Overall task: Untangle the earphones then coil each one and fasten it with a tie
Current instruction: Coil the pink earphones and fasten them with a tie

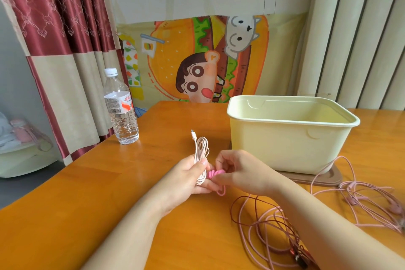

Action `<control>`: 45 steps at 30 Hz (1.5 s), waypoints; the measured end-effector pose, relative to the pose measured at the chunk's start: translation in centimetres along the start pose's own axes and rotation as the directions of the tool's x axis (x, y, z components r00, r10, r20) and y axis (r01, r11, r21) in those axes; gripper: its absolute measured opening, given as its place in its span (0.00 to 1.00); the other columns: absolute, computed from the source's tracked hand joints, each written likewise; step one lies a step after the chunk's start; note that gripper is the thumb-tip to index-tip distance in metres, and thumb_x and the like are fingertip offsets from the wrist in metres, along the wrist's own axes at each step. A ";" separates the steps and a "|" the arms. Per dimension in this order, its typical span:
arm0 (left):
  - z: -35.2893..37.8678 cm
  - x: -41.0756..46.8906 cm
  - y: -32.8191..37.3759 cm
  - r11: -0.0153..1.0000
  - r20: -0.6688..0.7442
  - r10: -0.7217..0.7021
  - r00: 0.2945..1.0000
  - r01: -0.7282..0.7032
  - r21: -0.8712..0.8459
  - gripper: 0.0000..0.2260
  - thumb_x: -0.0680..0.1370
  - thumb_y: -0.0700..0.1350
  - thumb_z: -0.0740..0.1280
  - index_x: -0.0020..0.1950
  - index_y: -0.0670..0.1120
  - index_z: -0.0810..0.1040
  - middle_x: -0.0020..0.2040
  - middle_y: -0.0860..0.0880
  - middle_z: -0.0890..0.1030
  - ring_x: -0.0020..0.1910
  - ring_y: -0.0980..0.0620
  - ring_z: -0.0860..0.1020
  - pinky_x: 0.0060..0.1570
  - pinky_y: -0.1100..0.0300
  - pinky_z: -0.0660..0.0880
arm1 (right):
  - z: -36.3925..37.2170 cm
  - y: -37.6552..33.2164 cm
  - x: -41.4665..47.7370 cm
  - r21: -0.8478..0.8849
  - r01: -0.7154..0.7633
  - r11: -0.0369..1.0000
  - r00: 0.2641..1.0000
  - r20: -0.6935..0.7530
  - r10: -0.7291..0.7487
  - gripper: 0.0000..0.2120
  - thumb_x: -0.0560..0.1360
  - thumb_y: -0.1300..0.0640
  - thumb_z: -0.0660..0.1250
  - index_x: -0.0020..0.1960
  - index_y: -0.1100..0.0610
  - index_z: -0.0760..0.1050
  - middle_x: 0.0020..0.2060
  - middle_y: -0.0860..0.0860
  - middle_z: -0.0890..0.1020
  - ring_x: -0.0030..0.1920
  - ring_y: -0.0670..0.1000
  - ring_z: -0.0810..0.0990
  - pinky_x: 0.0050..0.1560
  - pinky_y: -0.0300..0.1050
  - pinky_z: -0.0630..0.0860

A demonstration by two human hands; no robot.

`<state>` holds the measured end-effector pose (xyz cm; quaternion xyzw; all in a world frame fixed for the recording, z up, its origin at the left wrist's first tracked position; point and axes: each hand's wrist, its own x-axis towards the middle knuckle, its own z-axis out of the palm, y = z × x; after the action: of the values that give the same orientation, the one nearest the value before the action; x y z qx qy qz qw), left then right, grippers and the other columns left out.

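Hands meet over the table (87, 193), both forearms reaching in from the near edge. Curled round the coiled pale earphone cable (201, 149), the left hand (188, 178) holds it upright, thumb across the strands. Beside it the right hand (238, 171) pinches the pink tie (215, 173) wound round the coil's lower part. More tangled earphones (274, 226) lie by the right forearm.

Head-worn, facing forward and down — table (65, 215) close
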<state>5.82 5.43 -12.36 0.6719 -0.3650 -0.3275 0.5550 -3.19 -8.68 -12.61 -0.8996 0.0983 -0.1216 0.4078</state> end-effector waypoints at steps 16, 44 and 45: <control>-0.4 0.4 -0.7 0.802 -0.194 0.202 0.960 -0.048 0.595 0.11 0.82 0.49 0.54 0.48 0.48 0.73 0.39 0.52 0.78 0.35 0.55 0.78 0.35 0.62 0.73 | -1.9 -1.0 0.2 -0.028 -0.044 0.999 0.964 -0.264 0.035 0.06 0.68 0.60 0.75 0.39 0.55 0.79 0.35 0.49 0.84 0.35 0.44 0.80 0.42 0.41 0.77; -0.6 0.3 1.4 0.938 -0.365 0.007 0.931 -0.133 -0.320 0.12 0.82 0.42 0.56 0.43 0.43 0.76 0.43 0.46 0.81 0.46 0.49 0.79 0.55 0.52 0.74 | -3.4 -5.5 -1.2 0.278 0.137 0.951 0.948 -0.316 -0.045 0.08 0.67 0.63 0.75 0.36 0.59 0.75 0.29 0.52 0.81 0.30 0.46 0.80 0.32 0.36 0.77; -0.8 0.3 1.4 0.937 -0.345 -0.024 0.938 -0.099 -0.335 0.12 0.83 0.42 0.56 0.44 0.43 0.76 0.45 0.46 0.81 0.47 0.50 0.79 0.55 0.52 0.74 | -3.6 -5.7 -1.3 0.328 0.152 0.932 0.945 -0.326 -0.039 0.08 0.67 0.63 0.75 0.36 0.59 0.75 0.28 0.52 0.81 0.29 0.45 0.80 0.31 0.34 0.75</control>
<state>6.50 5.42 -10.90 0.6030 -0.2119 -0.2537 0.7261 -5.10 -7.20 -6.18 -0.7859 0.0943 -0.2985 0.5333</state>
